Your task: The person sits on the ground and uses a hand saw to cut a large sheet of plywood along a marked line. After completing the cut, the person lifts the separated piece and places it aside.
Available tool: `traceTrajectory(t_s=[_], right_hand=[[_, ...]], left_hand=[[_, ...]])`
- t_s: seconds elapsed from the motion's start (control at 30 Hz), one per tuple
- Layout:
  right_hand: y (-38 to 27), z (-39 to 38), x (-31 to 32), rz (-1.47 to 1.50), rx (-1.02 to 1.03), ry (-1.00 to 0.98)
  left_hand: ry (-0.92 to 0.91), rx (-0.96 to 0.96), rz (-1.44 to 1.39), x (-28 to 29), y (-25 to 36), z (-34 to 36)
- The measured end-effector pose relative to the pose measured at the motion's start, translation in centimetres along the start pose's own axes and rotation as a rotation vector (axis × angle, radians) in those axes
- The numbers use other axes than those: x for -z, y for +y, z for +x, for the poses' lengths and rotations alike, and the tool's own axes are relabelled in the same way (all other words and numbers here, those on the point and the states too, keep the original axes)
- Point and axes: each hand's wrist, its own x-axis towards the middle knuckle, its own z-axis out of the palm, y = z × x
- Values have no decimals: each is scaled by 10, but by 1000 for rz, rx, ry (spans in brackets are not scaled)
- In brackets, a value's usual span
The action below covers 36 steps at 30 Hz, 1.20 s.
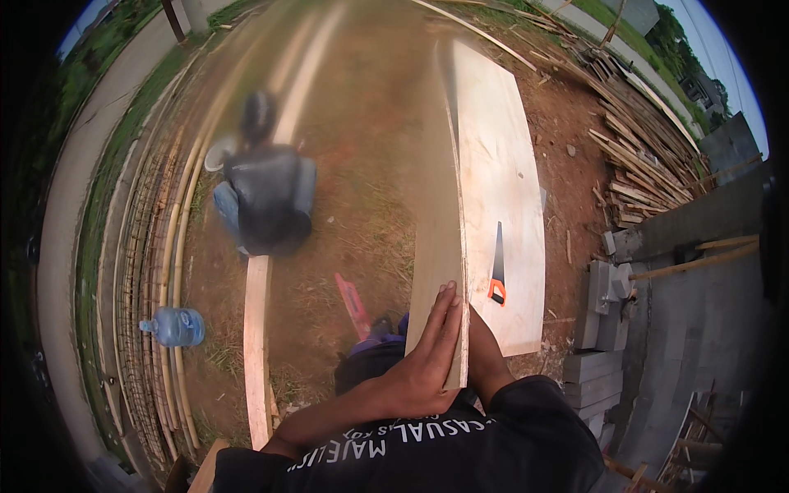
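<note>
A plywood sheet (436,271) stands on edge in front of me, its long thin edge running away from my body. My left hand (431,353) holds its near end, the fingers pressed together along the left face. My right forearm (486,357) reaches up on the other side of the sheet, which hides my right hand. Just to the right, a second pale plywood sheet (505,148) lies flat. On it rests a handsaw (497,271) with an orange and black handle and a dark blade.
Ahead on the left, a person (269,197) crouches over a long plank (256,345). A blue water jug (177,327) lies beside bamboo poles (168,246). A red tool (352,304) is near my feet. Scrap timber (641,164) and grey blocks (593,380) are stacked on the right.
</note>
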Motion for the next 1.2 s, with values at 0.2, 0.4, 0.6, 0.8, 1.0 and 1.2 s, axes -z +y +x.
traceTrajectory(t_s=[0.2,0.4,0.6,0.8,1.0,1.2], right_hand=[[-75,-102,-72,82,24,204],[-160,-171,-101,145,136,317],[-190,-192,-95,-141,197,401],[-195,-247,-90,-246,371,399],[-168,-325,-96,-504,694,467],[-155,-384,-97,-660,980,518]], left_hand=[[-150,-69,185,-20,5,22],[-190,-228,283,-59,13,56],[-168,-275,397,-108,15,74],[-130,-291,376,-125,27,94],[-20,-355,295,-137,57,146],[35,-483,177,-196,68,198]])
